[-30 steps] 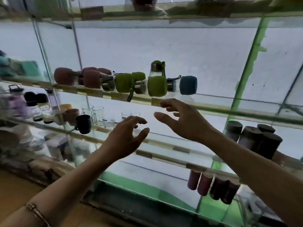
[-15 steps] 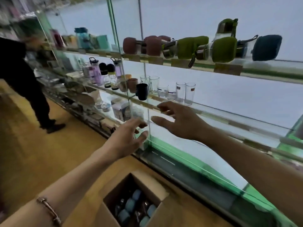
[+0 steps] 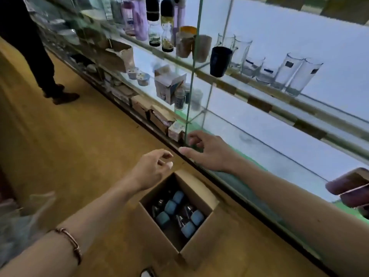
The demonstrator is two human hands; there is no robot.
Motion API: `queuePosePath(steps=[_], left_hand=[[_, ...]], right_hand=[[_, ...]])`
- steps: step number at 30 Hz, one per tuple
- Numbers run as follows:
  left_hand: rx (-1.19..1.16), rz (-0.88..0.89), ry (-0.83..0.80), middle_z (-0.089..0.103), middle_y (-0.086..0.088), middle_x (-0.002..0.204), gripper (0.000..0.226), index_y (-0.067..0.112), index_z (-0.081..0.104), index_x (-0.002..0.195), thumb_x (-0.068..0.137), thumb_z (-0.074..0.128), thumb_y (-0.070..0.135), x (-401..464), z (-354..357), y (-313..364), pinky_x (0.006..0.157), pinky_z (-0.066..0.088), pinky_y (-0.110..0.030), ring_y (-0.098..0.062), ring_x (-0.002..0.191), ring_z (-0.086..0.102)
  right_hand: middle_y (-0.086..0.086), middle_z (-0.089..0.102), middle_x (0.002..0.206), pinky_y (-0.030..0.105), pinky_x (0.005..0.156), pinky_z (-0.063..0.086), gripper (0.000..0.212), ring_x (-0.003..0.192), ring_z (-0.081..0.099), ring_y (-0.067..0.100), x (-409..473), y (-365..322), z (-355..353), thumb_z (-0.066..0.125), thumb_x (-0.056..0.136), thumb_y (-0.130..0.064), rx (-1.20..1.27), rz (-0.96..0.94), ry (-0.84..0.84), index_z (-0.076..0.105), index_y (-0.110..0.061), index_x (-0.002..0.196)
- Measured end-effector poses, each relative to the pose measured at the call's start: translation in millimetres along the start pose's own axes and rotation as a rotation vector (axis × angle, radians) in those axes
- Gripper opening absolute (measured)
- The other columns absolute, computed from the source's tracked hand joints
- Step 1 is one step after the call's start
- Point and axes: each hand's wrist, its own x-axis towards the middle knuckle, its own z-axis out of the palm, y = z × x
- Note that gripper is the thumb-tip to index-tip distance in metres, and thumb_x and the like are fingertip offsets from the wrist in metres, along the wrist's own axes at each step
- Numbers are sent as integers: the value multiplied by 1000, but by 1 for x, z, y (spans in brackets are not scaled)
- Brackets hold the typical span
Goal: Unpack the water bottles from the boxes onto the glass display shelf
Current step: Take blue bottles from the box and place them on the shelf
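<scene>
A long glass display shelf runs along the right above a tan floor, its upper tiers cut off by the frame's top edge and its far end lost in blur. A second person, seen only as dark trousers and shoes, stands at upper left. On the floor just beside the shelf's base sits an open cardboard box holding water bottles with pale blue caps, several lying among shiny metal parts too dark to make out. Both empty hands hover over the floor above the box's far edge: the left hand, fingers loosely curled and holding nothing, a bracelet on its forearm, and the right hand, fingers relaxed and slightly spread, close to the shelf's lower edge. On the middle tier stand clear drinking glasses, a dark cup, brown cups and tall purple bottles. Small boxes and jars crowd the lower tier. A reddish-brown object at the right edge is cut off and unclear
</scene>
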Motion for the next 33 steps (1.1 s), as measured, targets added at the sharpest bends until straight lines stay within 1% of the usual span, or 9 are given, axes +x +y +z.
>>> queuePosePath(steps=[5, 9, 14, 17, 20, 22, 25, 29, 33], left_hand=[[40, -118, -98, 57, 0, 118, 28, 15, 57, 120, 93, 56, 21, 29, 13, -62, 82, 50, -25, -14, 100, 58], [80, -245, -164, 57, -6, 118, 28, 13, 57, 119, 93, 55, 22, 52, 34, -106, 89, 51, -34, -18, 102, 58], [203, -362, -247, 51, -4, 125, 32, 17, 53, 124, 94, 52, 27, 82, 73, -146, 96, 44, -33, -20, 110, 53], [243, -434, -321, 44, -3, 129, 35, 18, 50, 127, 94, 50, 27, 101, 101, -165, 100, 41, -33, -21, 115, 50], [274, -516, -368, 39, -3, 136, 37, 19, 47, 131, 95, 48, 28, 120, 128, -188, 99, 43, -35, -22, 115, 50], [292, -540, -409, 36, -5, 139, 40, 19, 44, 134, 95, 47, 29, 130, 147, -207, 101, 41, -37, -23, 119, 47], [318, -521, -521, 33, -6, 142, 43, 19, 41, 137, 96, 47, 29, 143, 181, -245, 101, 40, -38, -24, 123, 44], [351, -515, -657, 37, -9, 139, 46, 18, 39, 138, 95, 48, 31, 156, 232, -307, 100, 41, -37, -26, 120, 47], [343, -561, -706, 39, -13, 137, 48, 14, 40, 137, 94, 50, 31, 166, 287, -360, 99, 38, -32, -28, 118, 49]], right_hand=[[-1, 52, 134, 29, 97, 43, 64, 119, 51, 16, 45, 28, 53, 56, 88, -53, -3, 143, -169, 38, -21, 141], [1, 53, 134, 33, 96, 47, 62, 118, 53, 18, 81, 63, 83, 56, 89, -52, -17, 225, -284, 38, -21, 139], [1, 53, 133, 30, 91, 46, 64, 117, 53, 18, 124, 119, 116, 57, 88, -52, 6, 252, -390, 37, -21, 141], [3, 53, 134, 33, 96, 45, 67, 119, 52, 20, 145, 153, 136, 57, 88, -51, -11, 234, -472, 36, -18, 142], [6, 53, 134, 37, 98, 46, 68, 119, 51, 22, 161, 186, 161, 57, 88, -50, -14, 240, -542, 35, -15, 143], [7, 51, 134, 37, 97, 46, 68, 119, 51, 23, 169, 208, 182, 58, 88, -49, -15, 263, -569, 34, -15, 143], [7, 51, 134, 36, 95, 46, 70, 117, 52, 23, 176, 242, 228, 60, 87, -49, -19, 299, -604, 35, -15, 142], [7, 49, 135, 39, 96, 47, 73, 119, 51, 24, 174, 292, 298, 64, 85, -48, 31, 421, -631, 33, -14, 143], [11, 46, 140, 38, 102, 42, 77, 126, 46, 27, 166, 343, 357, 66, 83, -47, 64, 559, -666, 33, -11, 143]])
